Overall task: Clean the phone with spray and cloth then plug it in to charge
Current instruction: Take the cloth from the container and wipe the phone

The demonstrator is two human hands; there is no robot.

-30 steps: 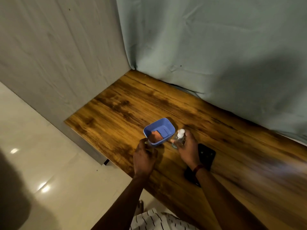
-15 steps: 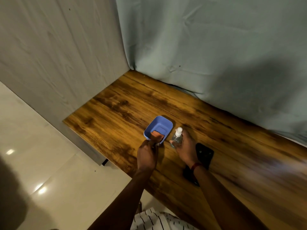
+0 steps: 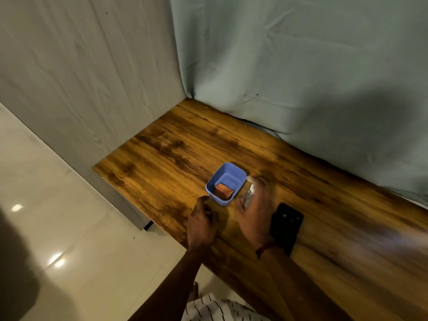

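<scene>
The flat black rectangular phone [image 3: 286, 224] lies on the brown wood-grain desk [image 3: 176, 149], at about 4 o'clock from a small blue plastic tub [image 3: 240, 176]. At the phone's 9 o'clock the motion-blurred right hand [image 3: 253, 212] grips a small clear spray bottle [image 3: 248, 196] with a white cap, just beside the tub's 3 o'clock side. A folded orange cloth [image 3: 223, 191] sits inside the tub against its 6 o'clock wall. The left hand [image 3: 202, 224] is just beside the tub's 7 o'clock corner, fingers loosely curled, holding nothing.

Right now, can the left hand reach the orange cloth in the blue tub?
Probably yes: the left hand sits just beside the open blue tub, and nothing covers the orange cloth.
</scene>
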